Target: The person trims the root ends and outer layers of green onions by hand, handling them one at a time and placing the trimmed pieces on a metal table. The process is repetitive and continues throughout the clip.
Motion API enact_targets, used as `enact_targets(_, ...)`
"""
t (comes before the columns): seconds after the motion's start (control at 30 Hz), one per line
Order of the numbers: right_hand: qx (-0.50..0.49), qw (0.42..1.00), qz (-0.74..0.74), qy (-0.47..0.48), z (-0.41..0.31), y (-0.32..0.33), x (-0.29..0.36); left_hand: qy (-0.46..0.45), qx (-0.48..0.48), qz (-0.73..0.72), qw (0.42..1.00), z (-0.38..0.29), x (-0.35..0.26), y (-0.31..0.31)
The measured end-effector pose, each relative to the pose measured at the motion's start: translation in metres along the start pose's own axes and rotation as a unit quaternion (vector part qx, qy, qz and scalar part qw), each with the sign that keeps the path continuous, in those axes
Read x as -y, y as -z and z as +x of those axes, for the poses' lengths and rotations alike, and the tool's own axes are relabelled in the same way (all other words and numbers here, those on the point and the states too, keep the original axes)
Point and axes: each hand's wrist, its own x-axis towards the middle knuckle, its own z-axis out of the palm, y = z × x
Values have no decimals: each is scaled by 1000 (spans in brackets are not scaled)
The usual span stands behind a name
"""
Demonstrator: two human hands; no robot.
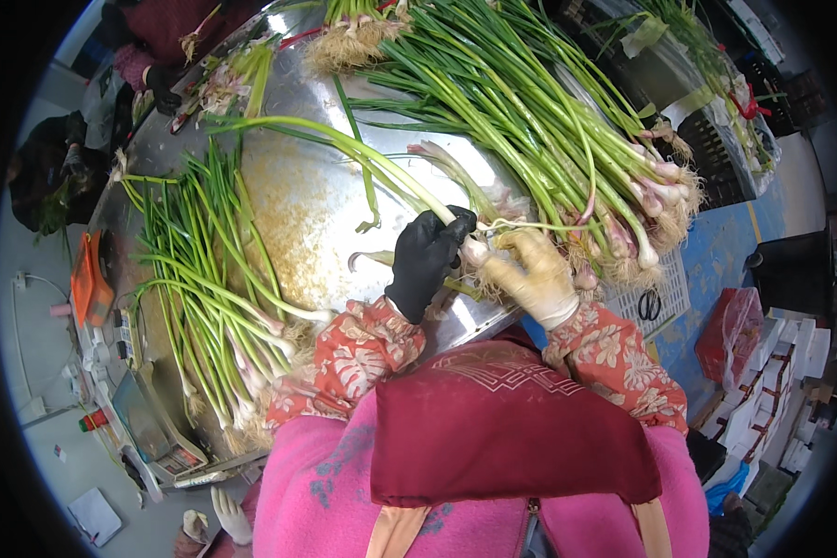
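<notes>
My left hand, in a black glove, is closed around a green garlic plant just above its bulb. The stalk slants up and left over the metal table. My right hand, in a pale yellowish glove, is at the white bulb, its thumb and fingers by the bulb and roots; whether it grips anything is unclear. A large pile of green garlic lies beyond and right of it, roots towards me. Loose husks and a peeled leaf lie near my hands.
Another bunch of garlic plants lies at the left, beside a digital scale and an orange container. At the top left, another person's gloved hand is near trimmings. A white perforated crate stands beyond the table's right edge.
</notes>
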Motion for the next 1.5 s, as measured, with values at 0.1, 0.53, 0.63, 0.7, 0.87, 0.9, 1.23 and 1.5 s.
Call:
enact_targets(0.1,-17,999,-17,48,1,-8,11,3,4,-17,1000,-2,0,-4)
enact_targets(0.53,-47,842,416,-341,3,-22,-36,-13,63,-4,998,-3,6,-3)
enact_targets(0.63,-46,849,395,-347,2,-18,-48,-24,69,-18,997,-4,5,-2)
enact_targets(0.7,-38,850,401,-340,2,-8,-58,-34,79,-35,996,-4,4,2)
enact_targets(0.87,75,969,93,-215,2,7,-58,-114,146,-63,981,-2,2,19)
enact_targets(0.9,29,986,105,-128,2,7,-52,-114,140,-28,983,-3,2,21)
enact_targets(1.23,57,943,303,-126,0,10,21,-109,192,-74,973,-13,-7,12)
enact_targets(1.5,63,940,310,-126,-1,6,17,-97,248,-110,957,-14,-3,14)
